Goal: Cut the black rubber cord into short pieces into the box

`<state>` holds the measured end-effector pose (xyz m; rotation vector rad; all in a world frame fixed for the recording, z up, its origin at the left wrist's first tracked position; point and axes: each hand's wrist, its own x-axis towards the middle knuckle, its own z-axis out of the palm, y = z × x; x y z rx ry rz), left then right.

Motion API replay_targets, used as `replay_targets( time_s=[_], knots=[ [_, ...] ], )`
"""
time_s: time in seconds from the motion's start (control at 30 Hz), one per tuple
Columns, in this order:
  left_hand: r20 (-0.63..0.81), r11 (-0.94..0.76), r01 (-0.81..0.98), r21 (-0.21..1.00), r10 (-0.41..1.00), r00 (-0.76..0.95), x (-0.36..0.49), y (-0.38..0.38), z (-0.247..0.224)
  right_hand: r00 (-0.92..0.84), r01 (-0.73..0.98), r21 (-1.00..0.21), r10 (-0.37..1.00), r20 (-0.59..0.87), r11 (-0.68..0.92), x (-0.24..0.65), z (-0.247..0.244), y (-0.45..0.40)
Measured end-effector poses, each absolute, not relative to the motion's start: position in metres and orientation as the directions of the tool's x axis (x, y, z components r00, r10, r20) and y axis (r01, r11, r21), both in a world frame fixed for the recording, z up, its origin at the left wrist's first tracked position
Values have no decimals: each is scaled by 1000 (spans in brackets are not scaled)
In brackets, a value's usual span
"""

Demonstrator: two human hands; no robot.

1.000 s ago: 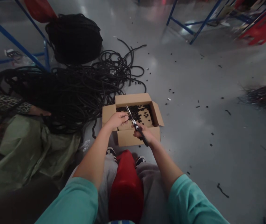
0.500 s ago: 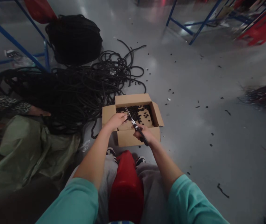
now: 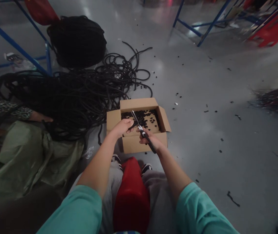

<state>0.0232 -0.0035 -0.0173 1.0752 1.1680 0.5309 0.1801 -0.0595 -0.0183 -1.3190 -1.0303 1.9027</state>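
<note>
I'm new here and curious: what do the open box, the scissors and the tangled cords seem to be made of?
The box: likely cardboard, matte brown, with folded-out flaps.
The scissors: blades of shiny metal, by their glint; the dark handles are perhaps plastic.
The cords: matte black and bending in loose loops, so flexible, perhaps rubber or fabric; I can't tell which.

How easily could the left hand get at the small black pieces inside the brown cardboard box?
Probably yes: the box is open, flaps folded outward, and the pieces lie near the left hand, though black-handled metal scissors hang above them.
</note>
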Motion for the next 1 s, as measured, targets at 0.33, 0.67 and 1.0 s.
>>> replay_targets(
  time_s=[0.33, 0.67, 1.0],
  knots=[
    [-464, 498, -18, 867, 820, 336, 22, -3, -17, -225, 20, -852, 828, -513, -522, 177, -23, -59],
    [-451, 461, 42, 886, 838, 307, 22, -3, -19, -155, 38, -819, 806, -571, -572, 178, -24, -60],
    [-435, 445, -20, 895, 884, 171, 19, 2, -32, -82, -35, -816, 816, -573, -577, 182, -33, -61]
  ],
)
